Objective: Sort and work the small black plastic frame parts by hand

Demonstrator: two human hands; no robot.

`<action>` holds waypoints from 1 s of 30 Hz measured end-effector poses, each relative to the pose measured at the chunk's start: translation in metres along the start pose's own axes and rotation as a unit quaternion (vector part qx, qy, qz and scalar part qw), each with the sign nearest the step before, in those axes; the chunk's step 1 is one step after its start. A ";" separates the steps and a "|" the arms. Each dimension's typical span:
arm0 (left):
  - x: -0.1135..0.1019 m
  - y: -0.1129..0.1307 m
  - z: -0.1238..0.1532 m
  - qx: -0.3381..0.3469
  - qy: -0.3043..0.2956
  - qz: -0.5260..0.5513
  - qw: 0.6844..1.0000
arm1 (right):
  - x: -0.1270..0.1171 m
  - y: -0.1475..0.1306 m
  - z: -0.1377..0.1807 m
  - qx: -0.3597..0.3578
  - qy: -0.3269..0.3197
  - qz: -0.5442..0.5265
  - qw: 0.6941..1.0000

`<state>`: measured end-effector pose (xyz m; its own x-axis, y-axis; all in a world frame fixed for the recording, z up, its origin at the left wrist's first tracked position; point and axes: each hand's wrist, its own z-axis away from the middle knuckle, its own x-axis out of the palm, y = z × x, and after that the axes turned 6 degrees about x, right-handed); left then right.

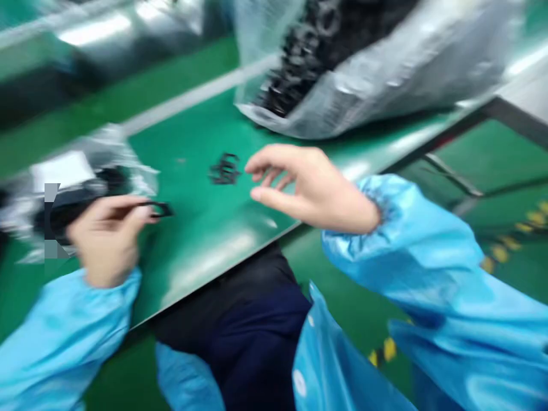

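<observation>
The view is tilted and blurred. My left hand pinches a small black plastic loop between its fingertips, next to a silvery bag holding black parts. My right hand hangs open and empty over the green bench mat. Its fingertips are just right of a small heap of black loops and appear not to touch it. Light blue gown sleeves cover both my forearms.
A large silver and clear plastic bag full of black parts lies at the far side of the bench. The bench's near edge runs diagonally above my dark-clothed lap. Green floor with yellow markings shows at the right.
</observation>
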<state>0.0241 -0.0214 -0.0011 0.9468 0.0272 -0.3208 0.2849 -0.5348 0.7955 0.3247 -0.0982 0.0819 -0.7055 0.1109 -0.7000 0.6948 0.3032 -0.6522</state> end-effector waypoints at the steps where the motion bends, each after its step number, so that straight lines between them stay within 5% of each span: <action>1: -0.011 0.000 -0.007 0.014 0.021 -0.010 1.000 | 0.022 -0.001 -0.014 -0.024 -0.013 -0.016 0.999; 5: -0.025 -0.008 -0.018 0.023 0.039 0.025 0.999 | 0.097 -0.011 -0.067 -0.065 -0.094 -0.048 0.992; 9: -0.027 -0.013 -0.020 0.043 0.039 0.011 0.998 | 0.126 -0.027 -0.098 -0.066 -0.118 -0.079 0.988; 18: -0.037 -0.019 -0.020 0.038 0.054 0.023 0.998 | 0.145 -0.029 -0.117 -0.081 -0.111 -0.141 0.980; 30: -0.025 -0.031 0.000 -0.004 -0.047 0.001 0.999 | 0.147 -0.001 -0.094 -0.062 -0.172 -0.168 0.969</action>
<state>-0.0082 -0.0052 -0.0176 0.9293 -0.0542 -0.3654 0.2839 -0.5280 0.8004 0.2070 0.0070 0.0073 -0.7852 -0.3301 -0.5239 0.3968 0.3814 -0.8349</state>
